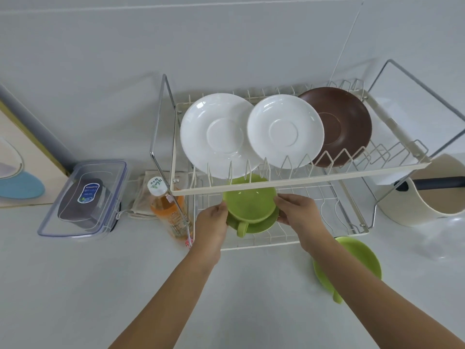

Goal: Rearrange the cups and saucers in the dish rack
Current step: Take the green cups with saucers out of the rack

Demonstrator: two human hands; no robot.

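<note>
Midway, roughly. Dish rack [299,183]: three saucers on the upper tier. Left hand [214,220] and right hand [294,210] hold green saucer [261,226] with green cup [250,202] at lower tier, seemingly just seated. Second green saucer [362,258] waits on counter, partly hidden.

The dish rack [299,183] has its upper tier low over the lower one, leaving only a front opening. A bottle [169,210] stands just left of the rack, a cream container [425,202] right of it; the desk [251,298] in front lies open.
</note>
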